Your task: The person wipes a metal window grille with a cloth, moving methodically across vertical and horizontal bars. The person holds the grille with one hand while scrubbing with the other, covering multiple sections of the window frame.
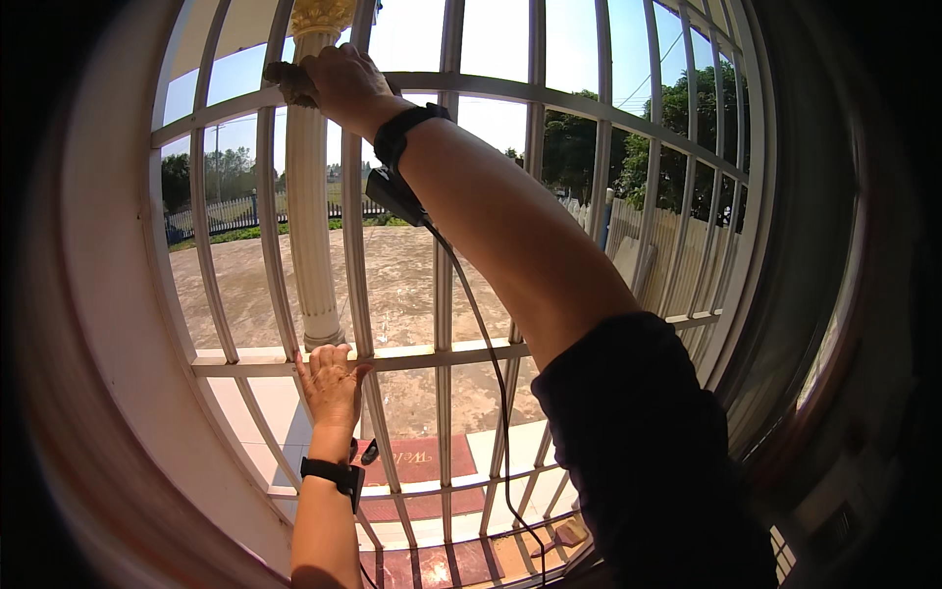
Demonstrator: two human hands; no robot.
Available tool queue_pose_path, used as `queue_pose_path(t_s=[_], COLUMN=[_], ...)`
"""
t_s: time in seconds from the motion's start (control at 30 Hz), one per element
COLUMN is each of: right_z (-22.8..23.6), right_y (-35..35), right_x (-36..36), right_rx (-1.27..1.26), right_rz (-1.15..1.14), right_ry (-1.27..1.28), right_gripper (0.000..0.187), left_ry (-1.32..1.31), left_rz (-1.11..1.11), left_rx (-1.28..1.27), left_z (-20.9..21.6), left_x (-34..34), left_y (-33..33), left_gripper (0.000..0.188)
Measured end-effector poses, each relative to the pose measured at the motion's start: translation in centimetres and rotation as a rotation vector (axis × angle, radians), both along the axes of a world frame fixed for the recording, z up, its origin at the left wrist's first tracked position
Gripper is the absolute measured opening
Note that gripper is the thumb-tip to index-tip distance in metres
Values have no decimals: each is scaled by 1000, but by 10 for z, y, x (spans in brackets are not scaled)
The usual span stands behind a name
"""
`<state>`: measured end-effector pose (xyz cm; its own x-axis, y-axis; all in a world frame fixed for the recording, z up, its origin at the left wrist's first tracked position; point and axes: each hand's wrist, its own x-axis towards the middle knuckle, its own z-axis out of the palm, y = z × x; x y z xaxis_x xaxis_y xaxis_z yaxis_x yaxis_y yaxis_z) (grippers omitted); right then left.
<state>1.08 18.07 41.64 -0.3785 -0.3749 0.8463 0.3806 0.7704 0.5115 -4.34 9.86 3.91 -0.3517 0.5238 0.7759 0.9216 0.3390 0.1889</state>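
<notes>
A white metal window grille of upright bars and cross rails stands in front of me. My right hand is raised to the upper rail at the left, closed on a crumpled grey-brown rag pressed against the rail. Part of the rag is hidden under the fingers. Lower down, my left hand grips the lower rail beside an upright bar, fingers over its top and thumb out to the right. Each wrist wears a black band, and a black cable hangs from the right one.
A pale wall borders the grille on the left, and a dark window frame on the right. Beyond the bars are a fluted column, a paved yard, a red doormat and trees. A yellowish object lies at the lower right.
</notes>
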Motion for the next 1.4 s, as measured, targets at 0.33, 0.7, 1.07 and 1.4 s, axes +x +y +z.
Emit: queue_pose_path(t_s=[0.33,0.7,1.07,1.4], right_z=[-34,-79,-231,-342], right_y=[130,53,52,58], right_x=[335,113,97,124], right_rx=[-476,-942,-947,-851], right_rz=[-552,207,20,-282], right_ry=[758,601,325,84], right_gripper=[12,43,52,39], left_ry=[108,115,145,140], left_rz=[24,36,35,127], left_rx=[88,40,70,460], left_z=[-10,-8,-11,11], left_x=[-5,-7,-9,-71], left_y=[11,11,15,-32], left_gripper=[43,46,48,87])
